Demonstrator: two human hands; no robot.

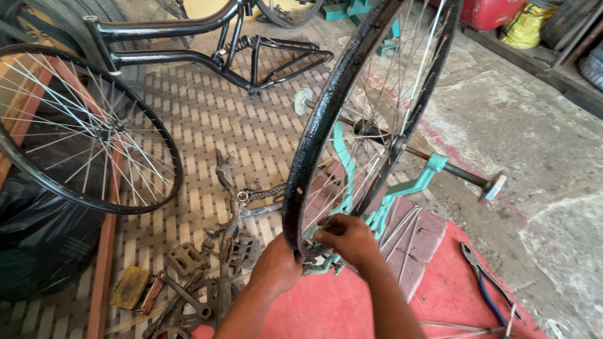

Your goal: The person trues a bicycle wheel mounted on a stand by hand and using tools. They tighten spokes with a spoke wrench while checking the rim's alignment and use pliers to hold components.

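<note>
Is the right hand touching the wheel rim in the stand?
Touching. The head view shows the right hand with its fingers against the inner side of the black wheel rim, among the spokes.

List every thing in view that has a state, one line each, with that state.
Black rim: upright, mounted in teal truing stand.
Left hand: grips the rim's lower edge.
Right hand: fingers among the spokes.
Second wheel: leaning, off the bike.
Bike frame: wheelless, on the floor.
Pliers: lying unused on red mat.

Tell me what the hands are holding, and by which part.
Both hands grip the black bicycle wheel at its lower rim: the left hand outside, the right hand among the spokes. It sits in a teal stand.
</note>
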